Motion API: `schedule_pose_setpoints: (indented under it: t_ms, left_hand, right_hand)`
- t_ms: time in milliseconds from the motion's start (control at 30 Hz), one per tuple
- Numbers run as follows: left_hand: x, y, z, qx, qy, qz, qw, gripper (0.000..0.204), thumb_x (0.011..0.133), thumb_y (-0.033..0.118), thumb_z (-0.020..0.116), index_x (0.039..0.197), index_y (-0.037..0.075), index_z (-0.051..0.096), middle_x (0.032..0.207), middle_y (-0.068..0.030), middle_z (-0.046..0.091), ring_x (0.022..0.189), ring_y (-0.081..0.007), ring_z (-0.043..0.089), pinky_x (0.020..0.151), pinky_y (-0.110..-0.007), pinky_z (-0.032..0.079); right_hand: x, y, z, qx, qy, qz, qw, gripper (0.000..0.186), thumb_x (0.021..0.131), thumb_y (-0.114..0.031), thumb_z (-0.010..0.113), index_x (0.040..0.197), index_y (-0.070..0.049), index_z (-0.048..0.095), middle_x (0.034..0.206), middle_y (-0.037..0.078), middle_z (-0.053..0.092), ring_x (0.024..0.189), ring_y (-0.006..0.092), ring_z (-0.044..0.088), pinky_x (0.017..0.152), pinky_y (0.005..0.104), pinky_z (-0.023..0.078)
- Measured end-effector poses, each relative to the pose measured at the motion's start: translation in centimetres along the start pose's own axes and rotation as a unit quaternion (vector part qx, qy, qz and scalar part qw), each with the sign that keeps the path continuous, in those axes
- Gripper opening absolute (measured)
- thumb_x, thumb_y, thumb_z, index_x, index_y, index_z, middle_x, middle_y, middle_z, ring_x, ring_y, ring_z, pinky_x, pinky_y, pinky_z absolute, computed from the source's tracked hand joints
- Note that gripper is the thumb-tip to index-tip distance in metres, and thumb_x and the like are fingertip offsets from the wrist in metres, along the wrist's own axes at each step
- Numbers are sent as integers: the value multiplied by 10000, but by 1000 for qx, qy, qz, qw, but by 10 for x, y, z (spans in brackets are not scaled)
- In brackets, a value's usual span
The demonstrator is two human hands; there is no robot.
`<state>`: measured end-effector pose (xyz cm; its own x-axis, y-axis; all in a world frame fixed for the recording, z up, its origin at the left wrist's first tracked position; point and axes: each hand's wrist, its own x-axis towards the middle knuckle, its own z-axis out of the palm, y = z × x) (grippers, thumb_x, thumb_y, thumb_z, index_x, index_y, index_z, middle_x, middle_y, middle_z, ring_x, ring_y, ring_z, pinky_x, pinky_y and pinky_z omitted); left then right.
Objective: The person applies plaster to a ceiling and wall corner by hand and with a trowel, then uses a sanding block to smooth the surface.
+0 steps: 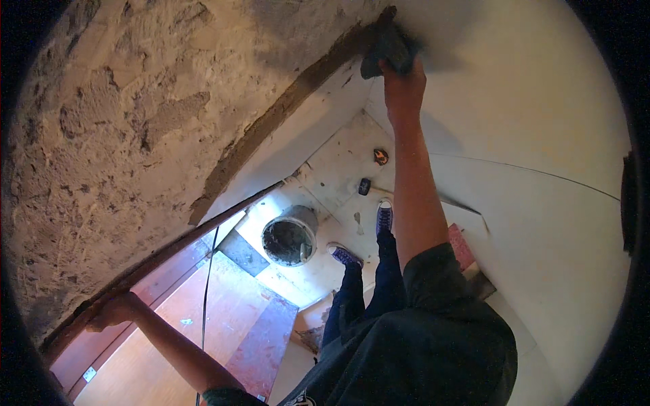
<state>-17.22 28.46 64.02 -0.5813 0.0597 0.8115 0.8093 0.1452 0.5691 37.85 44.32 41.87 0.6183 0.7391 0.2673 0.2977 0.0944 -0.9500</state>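
Note:
My right hand (405,91) is raised at the top of the view, its fingers closed on a crumpled dark grey cloth (389,55). The cloth is pressed into the corner where the rough wall (135,122) meets the smooth pale wall (521,95). From there a band of darker, fresh-looking mortar (271,111) runs down to the left along the rough wall's edge. At the lower left, my left hand (115,311) grips the brown edge of a door frame (159,254). Its fingertips are partly hidden.
On the floor stands a bucket (313,220) with grey mix and a handle in it. A dark-headed hammer (364,187) and an orange-black roundish object (380,157) lie near my feet. A wooden door (196,325) with a dark cable (206,298) across it is at lower left.

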Motion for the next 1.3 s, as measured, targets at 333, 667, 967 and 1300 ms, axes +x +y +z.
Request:
schedule_pose_setpoints:
  t_ms: [333, 667, 967, 1300]
  left_hand:
    - [17, -19, -5, -80, -17, 3, 997, 495, 930, 485, 325, 1163, 77, 479, 1127, -111, 538, 984, -175, 536, 941, -358, 457]
    - [-43, -1, -47, -26, -119, 61, 991, 503, 965, 311, 445, 1304, -29, 295, 1353, -247, 278, 1174, -346, 452, 954, -451, 458]
    - [-243, -31, -252, 44, -605, -73, 792, 523, 975, 313, 449, 1331, -56, 347, 1303, -228, 434, 1229, -340, 401, 1047, -431, 295]
    - [-353, -208, -550, 155, -779, -427, 434, 332, 943, 226, 495, 1132, -38, 560, 957, -156, 623, 875, -233, 592, 803, -339, 461]
  right_hand:
    - [-22, -4, 10, -24, -72, -59, 995, 266, 829, -56, 620, 1091, -12, 603, 988, 122, 664, 884, 210, 609, 815, 329, 463]
    - [-88, -33, 29, -27, -96, -81, 992, 245, 833, -45, 616, 1076, -11, 598, 983, 141, 669, 907, 226, 633, 802, 320, 483]
    - [-152, -54, 49, -3, -147, -67, 987, 244, 840, -26, 604, 1083, -11, 586, 987, 125, 662, 910, 212, 629, 813, 328, 487]
    - [-243, -91, 80, 42, -206, -72, 975, 260, 816, 3, 614, 1071, -37, 584, 987, 120, 649, 931, 216, 625, 824, 335, 482]
